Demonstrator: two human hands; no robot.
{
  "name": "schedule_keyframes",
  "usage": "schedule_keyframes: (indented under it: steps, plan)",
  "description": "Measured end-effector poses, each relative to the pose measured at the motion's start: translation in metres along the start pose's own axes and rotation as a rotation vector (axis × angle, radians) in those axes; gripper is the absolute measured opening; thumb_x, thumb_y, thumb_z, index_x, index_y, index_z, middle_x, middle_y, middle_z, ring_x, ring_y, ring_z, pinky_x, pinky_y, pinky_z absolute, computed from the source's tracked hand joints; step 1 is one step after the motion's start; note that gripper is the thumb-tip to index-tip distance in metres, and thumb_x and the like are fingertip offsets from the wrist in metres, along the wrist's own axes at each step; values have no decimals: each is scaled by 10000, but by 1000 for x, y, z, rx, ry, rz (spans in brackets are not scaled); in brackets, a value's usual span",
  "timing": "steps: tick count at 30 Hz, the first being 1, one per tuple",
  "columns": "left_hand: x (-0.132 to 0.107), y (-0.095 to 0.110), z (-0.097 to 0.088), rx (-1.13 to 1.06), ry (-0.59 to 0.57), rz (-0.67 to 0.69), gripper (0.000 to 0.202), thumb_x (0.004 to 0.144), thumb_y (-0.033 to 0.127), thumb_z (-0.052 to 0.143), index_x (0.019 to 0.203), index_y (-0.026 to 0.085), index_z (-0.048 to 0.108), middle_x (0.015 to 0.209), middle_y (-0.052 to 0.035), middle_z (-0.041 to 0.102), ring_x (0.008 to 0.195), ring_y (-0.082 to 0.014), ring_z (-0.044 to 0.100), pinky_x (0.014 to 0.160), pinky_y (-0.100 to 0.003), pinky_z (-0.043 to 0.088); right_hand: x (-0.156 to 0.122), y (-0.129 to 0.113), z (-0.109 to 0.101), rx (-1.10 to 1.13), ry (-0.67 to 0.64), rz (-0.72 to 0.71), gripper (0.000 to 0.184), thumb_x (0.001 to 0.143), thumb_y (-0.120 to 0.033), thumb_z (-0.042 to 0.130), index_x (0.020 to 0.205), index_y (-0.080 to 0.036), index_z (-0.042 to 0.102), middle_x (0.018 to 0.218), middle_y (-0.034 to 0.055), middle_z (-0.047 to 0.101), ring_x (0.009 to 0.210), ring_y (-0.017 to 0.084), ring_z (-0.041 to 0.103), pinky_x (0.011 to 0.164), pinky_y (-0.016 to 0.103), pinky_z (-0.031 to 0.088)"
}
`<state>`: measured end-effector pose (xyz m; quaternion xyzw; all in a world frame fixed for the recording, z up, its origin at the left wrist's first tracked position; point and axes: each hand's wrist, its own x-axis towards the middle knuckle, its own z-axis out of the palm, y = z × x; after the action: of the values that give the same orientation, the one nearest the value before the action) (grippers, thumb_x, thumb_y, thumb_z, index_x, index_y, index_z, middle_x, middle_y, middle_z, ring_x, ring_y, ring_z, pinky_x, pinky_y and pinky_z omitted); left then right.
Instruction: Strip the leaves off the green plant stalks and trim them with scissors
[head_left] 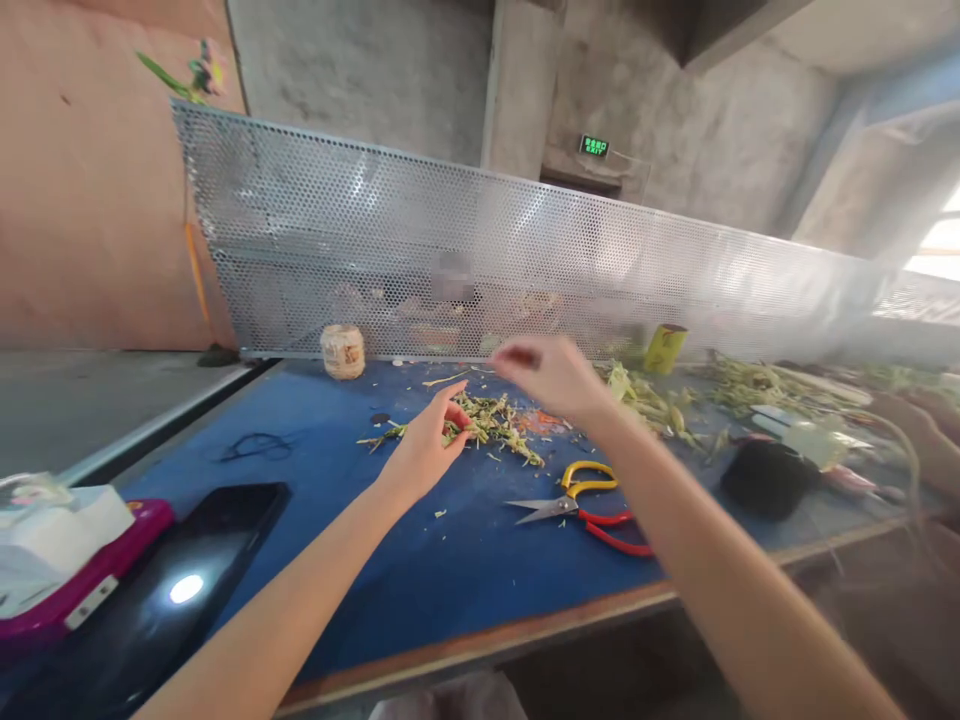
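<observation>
A loose pile of green plant trimmings [487, 425] lies on the blue tabletop [480, 580]. My left hand [427, 445] is at the pile's left side, its index finger raised and its thumb apart from the other fingers. Bits of plant show behind those fingers; I make out nothing gripped. Above the right part of the pile hovers my right hand [551, 375], smeared by motion. Its fingers look bent, but whether they hold anything is unclear. Scissors [566, 502] with one yellow and one red handle lie slightly spread below, partly covered by my right forearm.
A perforated metal screen [420, 240] closes off the back. A wrapped jar [343, 352] stands before it, a yellow-green cylinder [665, 349] further right. A black phone [180, 580] and magenta box [97, 590] lie left. Leafy stalks [649, 400] and another person's blurred arm [919, 435] are right.
</observation>
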<state>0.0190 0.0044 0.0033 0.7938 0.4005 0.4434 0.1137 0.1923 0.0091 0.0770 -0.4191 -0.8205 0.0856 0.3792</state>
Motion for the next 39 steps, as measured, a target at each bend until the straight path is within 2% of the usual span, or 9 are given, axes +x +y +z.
schedule_keyframes:
  steps: [2, 4, 7, 10, 15, 22, 29, 32, 39]
  plan:
    - [-1, -5, -1, 32, 46, -2, 541, 735, 126, 486, 1236, 183, 290, 819, -1, 565, 741, -114, 539, 723, -277, 444, -3, 4, 23, -27, -80, 94, 153, 748, -297, 561, 753, -163, 634, 732, 26, 633, 690, 135, 557, 654, 274, 423]
    - [-3, -10, 0, 72, 67, -1, 549, 733, 115, 480, 1241, 185, 285, 834, -7, 569, 778, -127, 543, 740, -292, 446, -7, 8, 46, -39, -130, 170, 141, 709, -316, 587, 717, -187, 643, 696, 16, 642, 644, 131, 546, 603, 255, 389]
    - [-4, -16, 1, 119, 46, 5, 582, 722, 73, 466, 1259, 185, 272, 851, -16, 575, 820, -139, 549, 781, -311, 440, -11, 11, 68, -46, -109, 154, 147, 672, -338, 617, 714, -198, 633, 712, 9, 643, 638, 126, 533, 588, 242, 362]
    - [-5, -19, 0, 164, 49, 26, 595, 724, 53, 447, 1272, 189, 259, 900, -36, 572, 874, -155, 545, 813, -333, 434, -9, 11, 76, -35, -76, 121, 111, 649, -265, 635, 729, -190, 623, 707, 11, 632, 613, 112, 516, 583, 231, 361]
    - [-6, -25, -3, 253, 62, 130, 545, 761, 70, 411, 1273, 189, 265, 923, -53, 563, 906, -171, 535, 850, -369, 422, -5, 19, 84, 97, -48, 138, 67, 667, -226, 600, 701, -173, 623, 645, 9, 616, 552, 97, 495, 547, 215, 372]
    - [-11, -29, 1, 243, 74, 86, 552, 764, 79, 431, 1273, 209, 258, 941, -44, 576, 924, -161, 542, 869, -364, 421, -5, 36, 87, 135, -122, -31, 124, 689, -169, 533, 770, -166, 627, 695, 10, 602, 585, 86, 484, 562, 203, 381]
    - [-12, -19, 4, 198, 102, 157, 494, 779, 96, 442, 1234, 238, 312, 914, -28, 609, 916, -164, 566, 871, -392, 426, -8, 46, 72, 323, -183, 26, 123, 684, -190, 538, 778, -155, 609, 715, 14, 611, 581, 86, 495, 564, 219, 418]
    - [-13, -18, 4, 224, 96, 185, 475, 782, 106, 443, 1223, 239, 326, 915, -28, 608, 927, -165, 565, 867, -386, 435, -10, 44, 68, 318, -194, 13, 131, 690, -194, 541, 789, -164, 622, 738, 16, 617, 587, 86, 495, 573, 222, 424]
    - [-12, -12, 4, 201, 88, 114, 494, 759, 94, 454, 1220, 209, 320, 893, -17, 619, 890, -142, 575, 833, -319, 455, -17, 40, 67, 305, -178, 41, 174, 694, -174, 517, 832, -165, 623, 763, 22, 616, 625, 94, 514, 600, 230, 430]
